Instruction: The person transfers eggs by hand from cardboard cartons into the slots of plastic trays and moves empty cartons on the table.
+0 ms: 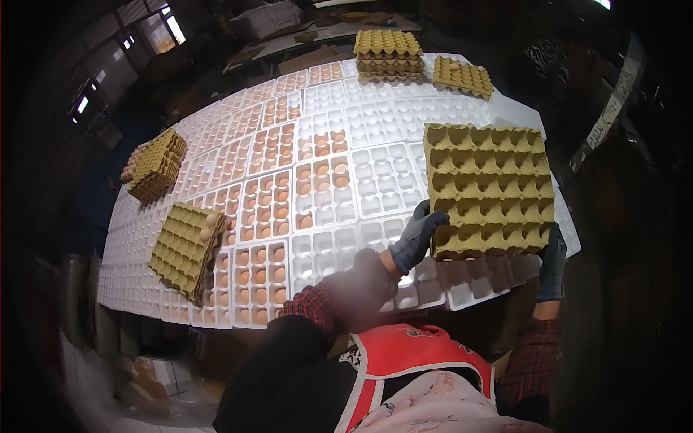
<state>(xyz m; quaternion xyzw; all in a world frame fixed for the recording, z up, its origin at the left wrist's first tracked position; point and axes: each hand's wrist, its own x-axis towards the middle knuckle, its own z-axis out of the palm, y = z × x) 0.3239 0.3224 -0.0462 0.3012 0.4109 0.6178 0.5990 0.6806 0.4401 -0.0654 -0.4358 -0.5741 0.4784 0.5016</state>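
Both my hands wear grey gloves and hold a yellowish pulp egg tray [491, 184] between them, over the right part of the table. My left hand [417, 237] grips its lower left edge, thumb at the front. My right hand [552, 265] is at the lower right edge, its fingers partly hidden behind the tray. The tray is tilted, and its cups facing up show no eggs. A brownish strip peeks out under its near edge; I cannot tell what that is. Below and left of it lie white foam egg trays [325, 252] with bare cups.
Brown eggs fill many foam trays [263, 270] on the left and middle. A pulp tray with a few eggs [184, 249] leans at the left, near a stack of pulp trays [159, 164]. At the far side stand another stack [388, 54] and a single pulp tray [462, 76].
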